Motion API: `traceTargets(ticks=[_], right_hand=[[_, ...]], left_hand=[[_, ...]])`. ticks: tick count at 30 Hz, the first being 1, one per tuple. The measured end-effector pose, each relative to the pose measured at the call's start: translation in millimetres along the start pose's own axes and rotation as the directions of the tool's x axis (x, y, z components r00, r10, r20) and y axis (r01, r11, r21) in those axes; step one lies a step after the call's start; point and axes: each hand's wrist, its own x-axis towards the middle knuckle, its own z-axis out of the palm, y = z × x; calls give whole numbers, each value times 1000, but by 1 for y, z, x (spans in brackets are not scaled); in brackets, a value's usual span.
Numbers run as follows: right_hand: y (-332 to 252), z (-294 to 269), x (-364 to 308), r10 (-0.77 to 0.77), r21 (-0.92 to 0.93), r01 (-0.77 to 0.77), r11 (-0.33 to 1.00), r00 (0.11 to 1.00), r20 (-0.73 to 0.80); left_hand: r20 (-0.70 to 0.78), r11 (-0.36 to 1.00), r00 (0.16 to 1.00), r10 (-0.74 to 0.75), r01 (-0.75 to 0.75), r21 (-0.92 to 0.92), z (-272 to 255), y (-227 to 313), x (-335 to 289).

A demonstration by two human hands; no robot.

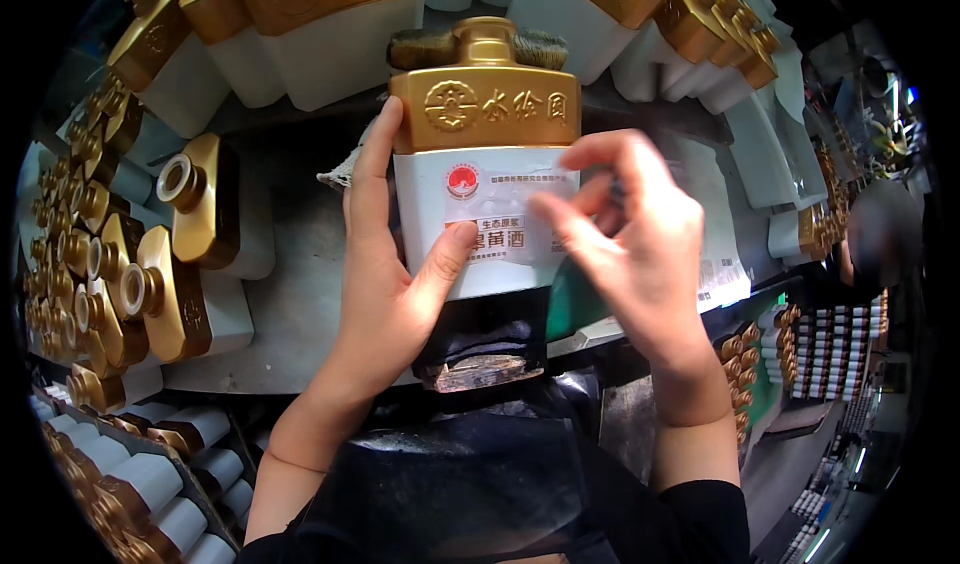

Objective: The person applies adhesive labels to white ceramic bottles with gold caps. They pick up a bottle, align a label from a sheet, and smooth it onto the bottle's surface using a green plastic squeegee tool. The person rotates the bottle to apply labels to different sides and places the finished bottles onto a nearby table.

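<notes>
A flat white bottle [430, 194] with a gold shoulder and short gold neck stands before me, its broad front facing up toward me. My left hand [385, 264] is closed round its left side, thumb pressing on the front. Across the white face lies a clear label [500, 204] with a red round emblem and dark print; it looks slightly rippled. Over the label's right part is my right hand [635, 234], blurred by motion. Its thumb and curled forefinger are apart, with nothing visible between them. Whether the thumb touches the label, I cannot tell.
A bristled brush [540, 50] lies behind the bottle's neck. Gold-and-white bottles crowd the grey table [290, 304] at left and back; the nearest is a bottle [215, 204] at left. Sheets [722, 264] lie at right. More bottles fill racks [130, 474] below left.
</notes>
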Motion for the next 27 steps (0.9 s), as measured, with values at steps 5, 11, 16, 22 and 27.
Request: traceTargets(ticks=[5, 11, 16, 22, 27], right_hand=[[20, -2, -12, 297, 417, -278, 865, 955, 20], [18, 12, -18, 279, 351, -299, 887, 954, 108], [19, 11, -17, 246, 370, -272, 888, 962, 116], [24, 9, -19, 262, 463, -308, 831, 951, 162], [23, 10, -21, 246, 384, -277, 881, 961, 127]], left_hand=[[-23, 907, 998, -50, 35, -419, 6, 6, 4], [-74, 952, 997, -23, -1, -305, 12, 5, 4], [-50, 955, 999, -9, -6, -296, 9, 2, 5], [-101, 981, 988, 119, -132, -140, 8, 0, 1], [138, 887, 965, 225, -261, 380, -7, 6, 4]])
